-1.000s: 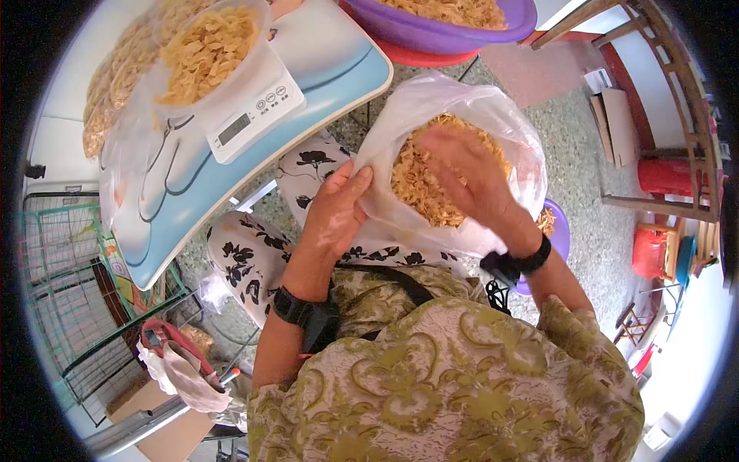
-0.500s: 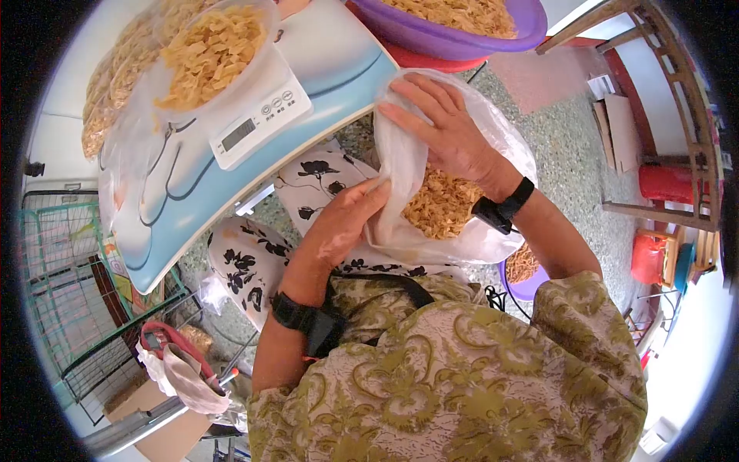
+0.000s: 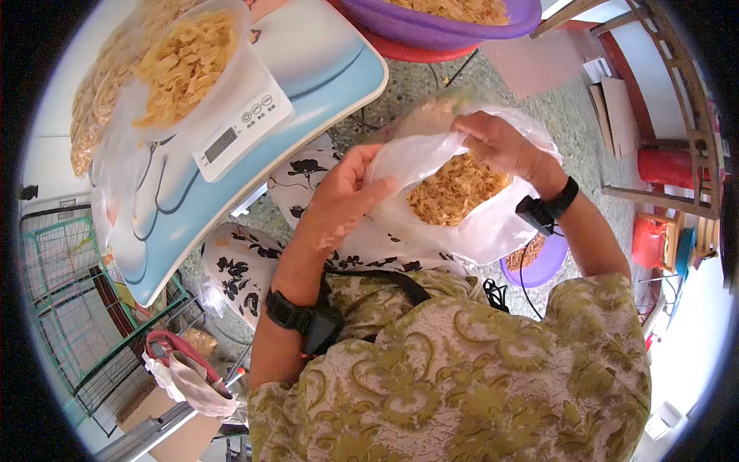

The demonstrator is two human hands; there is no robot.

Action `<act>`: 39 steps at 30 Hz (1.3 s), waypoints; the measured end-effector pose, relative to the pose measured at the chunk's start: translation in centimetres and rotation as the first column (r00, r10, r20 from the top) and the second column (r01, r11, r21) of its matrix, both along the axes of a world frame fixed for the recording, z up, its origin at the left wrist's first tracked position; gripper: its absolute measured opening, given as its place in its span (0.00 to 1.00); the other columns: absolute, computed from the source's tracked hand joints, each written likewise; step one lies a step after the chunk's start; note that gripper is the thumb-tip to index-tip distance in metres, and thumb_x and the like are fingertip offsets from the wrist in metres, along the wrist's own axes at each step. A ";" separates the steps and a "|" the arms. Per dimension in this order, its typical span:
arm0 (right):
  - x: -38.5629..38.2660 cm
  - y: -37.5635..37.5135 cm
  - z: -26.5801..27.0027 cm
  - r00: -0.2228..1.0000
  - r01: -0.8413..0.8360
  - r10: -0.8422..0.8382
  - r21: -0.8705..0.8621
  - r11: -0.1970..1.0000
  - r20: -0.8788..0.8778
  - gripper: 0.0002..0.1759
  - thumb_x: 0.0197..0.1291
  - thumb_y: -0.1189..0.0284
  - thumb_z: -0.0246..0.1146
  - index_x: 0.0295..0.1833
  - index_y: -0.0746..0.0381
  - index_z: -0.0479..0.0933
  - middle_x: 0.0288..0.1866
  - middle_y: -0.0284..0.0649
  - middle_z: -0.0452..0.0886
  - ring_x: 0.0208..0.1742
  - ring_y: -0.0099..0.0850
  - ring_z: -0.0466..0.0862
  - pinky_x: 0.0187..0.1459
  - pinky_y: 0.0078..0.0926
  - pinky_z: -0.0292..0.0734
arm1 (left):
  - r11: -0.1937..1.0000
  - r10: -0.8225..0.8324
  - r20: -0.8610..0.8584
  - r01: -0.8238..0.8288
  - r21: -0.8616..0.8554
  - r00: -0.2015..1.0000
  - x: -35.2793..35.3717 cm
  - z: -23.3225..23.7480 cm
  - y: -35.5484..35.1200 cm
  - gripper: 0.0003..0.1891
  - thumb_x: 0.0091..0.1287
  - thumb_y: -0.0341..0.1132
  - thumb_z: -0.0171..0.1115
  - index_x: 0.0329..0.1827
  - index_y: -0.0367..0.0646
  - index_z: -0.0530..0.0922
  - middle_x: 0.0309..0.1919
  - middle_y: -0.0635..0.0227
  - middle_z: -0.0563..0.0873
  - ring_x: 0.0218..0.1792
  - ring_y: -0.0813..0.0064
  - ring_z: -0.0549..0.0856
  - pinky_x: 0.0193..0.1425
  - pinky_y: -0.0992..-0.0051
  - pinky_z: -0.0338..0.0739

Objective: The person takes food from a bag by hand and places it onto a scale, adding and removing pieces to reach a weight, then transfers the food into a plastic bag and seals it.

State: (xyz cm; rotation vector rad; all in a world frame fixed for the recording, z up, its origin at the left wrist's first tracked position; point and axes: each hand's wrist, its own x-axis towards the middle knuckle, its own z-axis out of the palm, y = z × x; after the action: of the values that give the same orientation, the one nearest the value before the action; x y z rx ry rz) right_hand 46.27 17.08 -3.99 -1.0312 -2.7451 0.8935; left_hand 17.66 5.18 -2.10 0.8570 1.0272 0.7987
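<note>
A white plastic bag (image 3: 493,239) rests on my lap with its mouth open toward me. Inside lie dried yellow-brown flakes (image 3: 454,192). My left hand (image 3: 350,185) is closed on the left side of the bag's rim, thumb toward me. At the far right of the mouth, my right hand (image 3: 500,146) has its fingers curled over the rim, gripping the plastic. On the blue table to the left is a white digital scale (image 3: 246,127) with a clear bag of similar flakes (image 3: 188,69) on it.
The blue table (image 3: 339,85) curves along my left. A purple basin (image 3: 446,27) of flakes stands ahead, above something red. Another purple basin (image 3: 550,262) with brown pieces sits on the floor at right. A wire cage (image 3: 61,285) and wooden frame (image 3: 693,138) flank me.
My right hand has moved right and now grips the far rim instead of lying spread over it. The bag's mouth is wider, showing more flakes. The view has shifted slightly.
</note>
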 end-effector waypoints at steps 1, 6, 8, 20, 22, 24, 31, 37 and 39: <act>0.2 0.4 -0.1 1.000 0.005 -0.005 -0.005 1.000 -0.001 0.18 0.63 0.69 0.62 0.57 0.62 0.74 0.47 0.46 0.81 0.53 0.43 0.81 0.55 0.43 0.75 | 0.991 0.063 0.058 -0.069 0.112 0.996 0.4 -0.5 0.2 0.24 0.68 0.35 0.63 0.64 0.36 0.69 0.47 0.68 0.82 0.45 0.79 0.79 0.52 0.74 0.76; -0.1 3.7 -1.3 0.944 0.188 -0.296 -0.501 0.845 -0.146 0.21 0.73 0.57 0.55 0.53 0.66 0.76 0.37 0.30 0.78 0.39 0.21 0.75 0.44 0.26 0.75 | 0.984 -0.088 -0.319 0.131 0.117 0.944 0.4 -1.0 1.5 0.26 0.64 0.30 0.61 0.65 0.36 0.66 0.47 0.62 0.81 0.45 0.72 0.80 0.52 0.71 0.76; -0.4 4.9 -1.9 0.952 0.235 -0.302 -0.515 0.824 -0.048 0.21 0.73 0.57 0.56 0.52 0.66 0.77 0.37 0.29 0.79 0.38 0.19 0.76 0.43 0.24 0.75 | 0.985 -0.091 -0.409 0.142 0.096 0.908 1.0 -1.4 1.8 0.26 0.63 0.28 0.59 0.64 0.36 0.66 0.47 0.59 0.80 0.45 0.69 0.81 0.52 0.70 0.76; 0.0 8.1 -5.9 0.858 0.183 -0.502 -0.978 0.104 0.107 0.20 0.70 0.60 0.60 0.52 0.68 0.79 0.43 0.36 0.85 0.42 0.24 0.84 0.48 0.26 0.82 | 0.929 -0.090 -0.912 0.364 0.068 0.401 2.2 -3.9 3.4 0.19 0.65 0.38 0.62 0.55 0.42 0.69 0.44 0.47 0.83 0.46 0.48 0.84 0.49 0.53 0.79; -1.1 7.4 -5.1 0.806 0.185 -0.591 -0.965 0.188 0.039 0.17 0.68 0.62 0.62 0.49 0.65 0.80 0.41 0.34 0.84 0.39 0.23 0.83 0.45 0.25 0.81 | 0.927 -0.124 -0.854 0.365 0.082 0.506 2.2 -4.0 3.3 0.28 0.65 0.50 0.63 0.60 0.40 0.70 0.46 0.47 0.85 0.44 0.46 0.86 0.48 0.54 0.80; -2.4 7.2 -3.9 0.834 0.113 -0.549 -0.962 0.250 -0.045 0.15 0.68 0.63 0.63 0.46 0.64 0.81 0.39 0.32 0.84 0.37 0.21 0.83 0.43 0.24 0.80 | 0.921 -0.102 -0.871 0.378 0.101 0.481 3.0 -3.6 3.0 0.27 0.65 0.50 0.64 0.57 0.39 0.70 0.46 0.46 0.84 0.44 0.47 0.86 0.48 0.53 0.79; -5.8 6.0 0.3 0.968 0.023 -0.230 -0.875 0.483 -0.102 0.11 0.63 0.63 0.66 0.35 0.60 0.81 0.29 0.24 0.81 0.30 0.15 0.78 0.36 0.18 0.74 | 0.905 0.043 -0.830 0.330 0.268 0.557 4.7 -4.6 3.5 0.26 0.66 0.53 0.61 0.50 0.35 0.74 0.47 0.50 0.81 0.47 0.48 0.84 0.50 0.53 0.78; -4.5 3.5 2.8 0.945 0.202 -0.267 -0.308 0.930 -0.186 0.17 0.63 0.62 0.67 0.49 0.64 0.80 0.42 0.33 0.84 0.43 0.22 0.82 0.48 0.22 0.77 | 0.976 -0.024 -0.517 0.133 0.174 0.856 4.5 -5.3 4.4 0.16 0.67 0.42 0.60 0.39 0.35 0.75 0.44 0.53 0.79 0.41 0.55 0.83 0.48 0.60 0.78; -2.1 1.8 2.9 0.909 0.309 -0.356 -0.221 0.925 -0.217 0.19 0.63 0.66 0.67 0.55 0.65 0.78 0.49 0.37 0.83 0.50 0.25 0.82 0.54 0.24 0.76 | 0.969 0.030 -0.470 0.090 0.230 0.882 4.1 -7.0 4.2 0.15 0.68 0.41 0.59 0.38 0.35 0.75 0.40 0.57 0.79 0.38 0.61 0.82 0.46 0.64 0.78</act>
State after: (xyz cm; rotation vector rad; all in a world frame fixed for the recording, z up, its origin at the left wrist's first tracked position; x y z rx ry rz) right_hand 44.13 18.89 -1.12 -1.2681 -2.2203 1.1401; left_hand 21.77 9.37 -9.15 1.3228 1.3546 0.7142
